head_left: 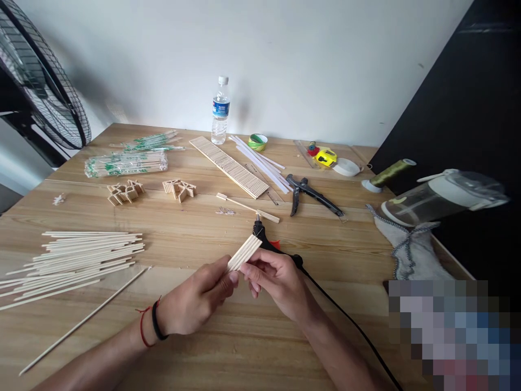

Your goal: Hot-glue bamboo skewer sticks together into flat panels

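Observation:
Between my two hands is a small panel of short wooden sticks point(245, 251) laid side by side, tilted up to the right. My left hand point(199, 296) pinches its lower left end between thumb and fingers. The thumb and fingers of my right hand point(274, 277) close on its right edge. Just beyond the panel lies a black hot glue gun point(260, 231), nozzle pointing away, its cord running down to the right. Past the nozzle rests a long stick with short pieces at both ends point(242, 204).
Loose sticks point(89, 255) lie at left, near two stick assemblies point(125, 193) and wrapped chopstick packs point(126, 163). Farther back are a slatted strip point(230, 167), white glue sticks point(260, 157), a water bottle point(220, 114) and cutters point(313, 195). A plastic jug point(439, 198) stands right; a fan point(44, 81) left.

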A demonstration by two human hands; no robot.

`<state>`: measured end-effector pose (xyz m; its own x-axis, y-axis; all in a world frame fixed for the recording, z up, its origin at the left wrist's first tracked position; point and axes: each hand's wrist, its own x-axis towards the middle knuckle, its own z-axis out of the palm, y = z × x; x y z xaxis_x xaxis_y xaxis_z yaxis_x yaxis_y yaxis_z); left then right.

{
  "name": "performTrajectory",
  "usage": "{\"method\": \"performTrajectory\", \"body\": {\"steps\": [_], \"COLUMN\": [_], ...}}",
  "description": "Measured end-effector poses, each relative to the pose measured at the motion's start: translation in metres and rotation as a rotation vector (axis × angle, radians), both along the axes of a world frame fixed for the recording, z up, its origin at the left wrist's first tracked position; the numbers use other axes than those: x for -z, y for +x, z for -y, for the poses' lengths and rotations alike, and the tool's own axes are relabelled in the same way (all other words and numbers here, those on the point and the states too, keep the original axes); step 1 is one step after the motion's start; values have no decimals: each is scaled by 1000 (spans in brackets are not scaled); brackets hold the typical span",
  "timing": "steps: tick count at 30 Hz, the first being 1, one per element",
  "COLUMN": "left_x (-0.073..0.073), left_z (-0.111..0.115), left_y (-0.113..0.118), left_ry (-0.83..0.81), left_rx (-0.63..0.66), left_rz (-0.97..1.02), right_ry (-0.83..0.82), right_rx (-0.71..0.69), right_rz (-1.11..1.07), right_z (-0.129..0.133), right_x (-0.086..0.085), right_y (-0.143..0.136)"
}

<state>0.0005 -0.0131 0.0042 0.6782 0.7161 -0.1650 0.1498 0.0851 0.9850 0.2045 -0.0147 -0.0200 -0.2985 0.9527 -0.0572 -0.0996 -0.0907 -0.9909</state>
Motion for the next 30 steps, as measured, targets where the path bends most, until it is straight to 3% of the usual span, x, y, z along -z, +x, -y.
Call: {"method": "performTrajectory", "body": {"steps": [30], "left_x": [-6], "left_z": [-1], "left_y": [0], "left_ry": [48], "left_rx": [20], "left_rz": [-59], "right_ry": [-2], "right_rx": [-8], "right_rz": [11], "right_z": [2], "right_x": [0], "right_y": [-1]}}
